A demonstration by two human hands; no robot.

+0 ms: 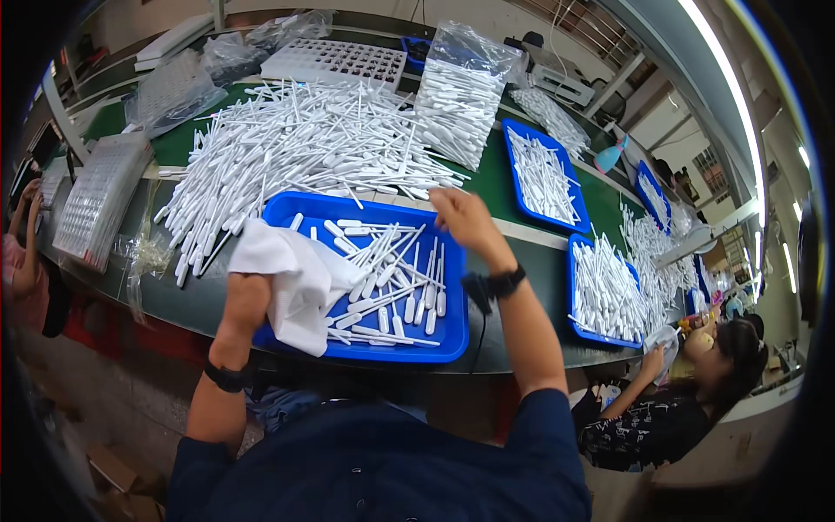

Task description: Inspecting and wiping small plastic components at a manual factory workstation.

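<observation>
My left hand [250, 298] is closed on a white cloth [296, 278], which drapes over the left part of a blue tray [457, 335] and hides much of the hand. Loose white plastic pipettes [383, 278] with bulb ends lie in that tray, pointing various ways. Over the tray's far right corner, my right hand [467, 222] is at the near edge of a large heap of pipettes [322, 139]. Its fingers are curled together; whatever they may grip is too small to make out.
Right of me stand blue trays of pipettes [609, 291] [544, 174]. A clear bag of pipettes [461, 104] leans beyond the heap. A white perforated rack [335, 63] lies at the back, wrapped clear trays [104, 200] at left. A person [678, 391] sits at right.
</observation>
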